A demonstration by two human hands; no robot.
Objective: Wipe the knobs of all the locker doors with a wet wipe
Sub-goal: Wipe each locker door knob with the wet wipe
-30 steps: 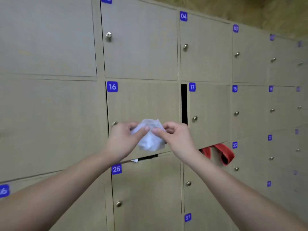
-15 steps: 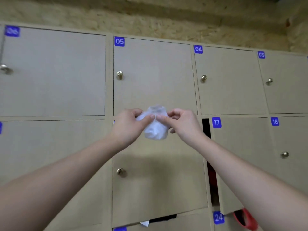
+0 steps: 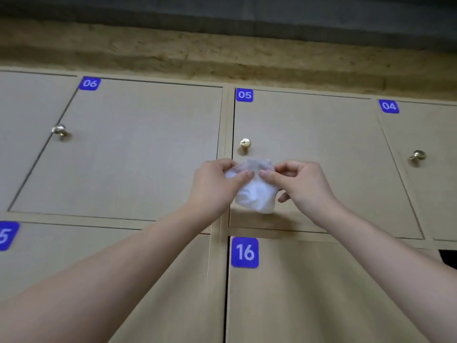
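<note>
Your left hand (image 3: 214,186) and right hand (image 3: 303,185) both pinch the crumpled wipe (image 3: 256,191) – fingers closed on it. The knob (image 3: 245,143) of door 05 (image 3: 321,149) is at 12 o'clock from the wipe, near, not touching.

I see both hands raised before the lockers, pinching a crumpled wet wipe (image 3: 256,193) between them: my left hand (image 3: 214,188) grips its left edge, my right hand (image 3: 303,186) its upper right. The wipe hangs just below the knob of door 05 (image 3: 245,143), not touching it. The knob of door 06 (image 3: 58,130) and the knob of door 04 (image 3: 418,154) sit well to either side.
</note>
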